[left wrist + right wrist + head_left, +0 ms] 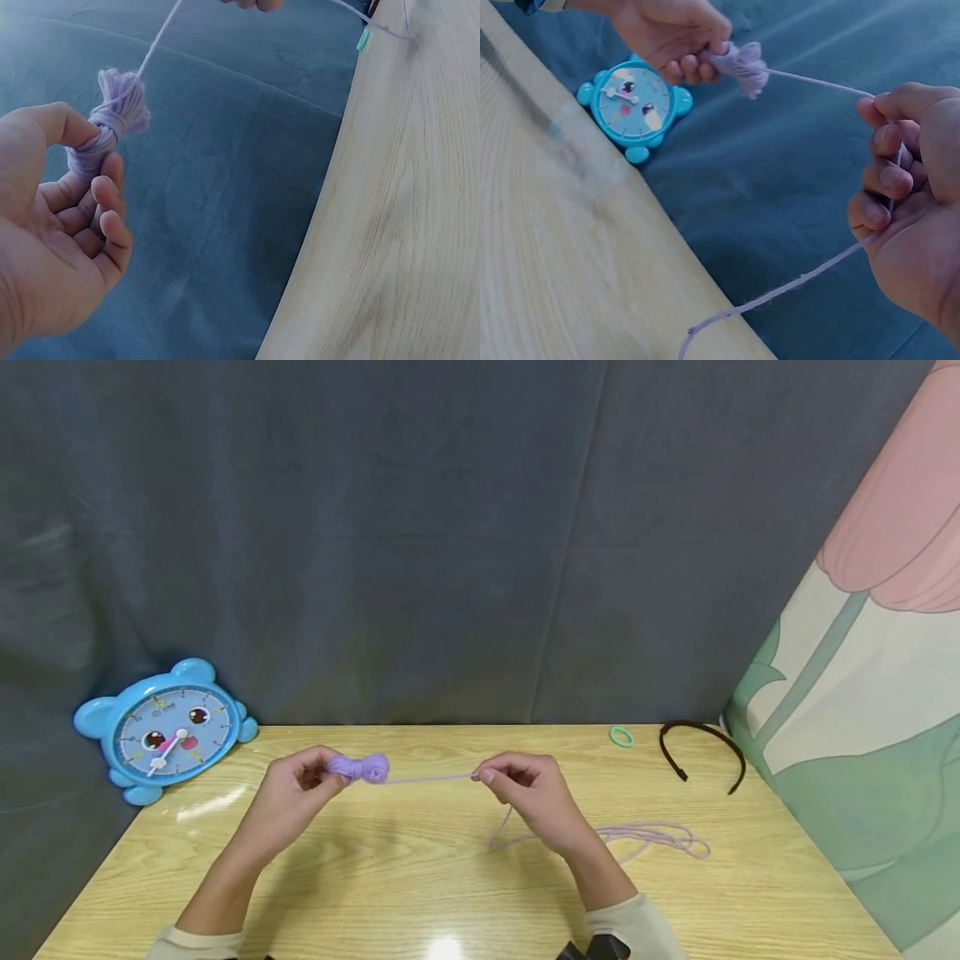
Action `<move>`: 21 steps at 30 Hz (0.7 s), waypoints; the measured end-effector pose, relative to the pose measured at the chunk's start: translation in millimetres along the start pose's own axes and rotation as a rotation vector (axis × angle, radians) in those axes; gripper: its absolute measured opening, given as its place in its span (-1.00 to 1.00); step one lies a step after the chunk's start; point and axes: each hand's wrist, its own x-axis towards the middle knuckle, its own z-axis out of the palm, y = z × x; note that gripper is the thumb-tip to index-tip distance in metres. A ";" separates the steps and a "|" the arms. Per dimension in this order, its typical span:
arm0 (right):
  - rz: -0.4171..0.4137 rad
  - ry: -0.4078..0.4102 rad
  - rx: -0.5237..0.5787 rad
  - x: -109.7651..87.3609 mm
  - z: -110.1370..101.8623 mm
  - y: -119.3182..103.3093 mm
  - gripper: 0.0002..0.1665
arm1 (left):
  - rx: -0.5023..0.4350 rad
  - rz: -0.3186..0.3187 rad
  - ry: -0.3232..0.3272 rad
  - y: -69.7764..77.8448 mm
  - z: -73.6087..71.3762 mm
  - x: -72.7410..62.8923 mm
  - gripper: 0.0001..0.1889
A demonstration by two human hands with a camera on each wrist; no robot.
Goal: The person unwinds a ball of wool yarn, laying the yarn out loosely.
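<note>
A small purple yarn bundle (pixel 369 768), wound tight round its middle, is pinched between the thumb and fingers of my left hand (pixel 288 806). In the left wrist view the bundle (pixel 112 124) shows looped strands fanning out at its far end. From it a single strand of yarn (pixel 431 777) runs taut to my right hand (pixel 536 802), whose thumb and forefinger pinch it. The right wrist view shows the strand (pixel 802 277) passing across the palm under the curled fingers, then hanging down toward the table.
Loose yarn (pixel 660 835) lies in loops on the wooden table (pixel 420 877) by the right forearm. A blue bear-shaped clock (pixel 176 735) leans at the back left. A green hair tie (pixel 621 737) and a dark headband (pixel 708 727) lie at the back right, before a grey curtain (pixel 420 543).
</note>
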 end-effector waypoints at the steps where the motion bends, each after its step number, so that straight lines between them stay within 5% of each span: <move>1: -0.010 0.008 0.001 -0.1 -1.0 -1.2 -0.78 | 0.011 0.002 -0.005 -0.9 0.0 -0.1 -0.93; 12: -0.034 0.176 0.106 1.4 -13.6 -3.0 -0.82 | 0.092 0.052 -0.091 -1.5 0.3 -1.4 -0.95; 21: 0.034 0.299 0.094 3.9 -18.5 -1.6 -0.77 | -0.026 0.068 -0.164 -1.6 0.1 -1.8 -0.96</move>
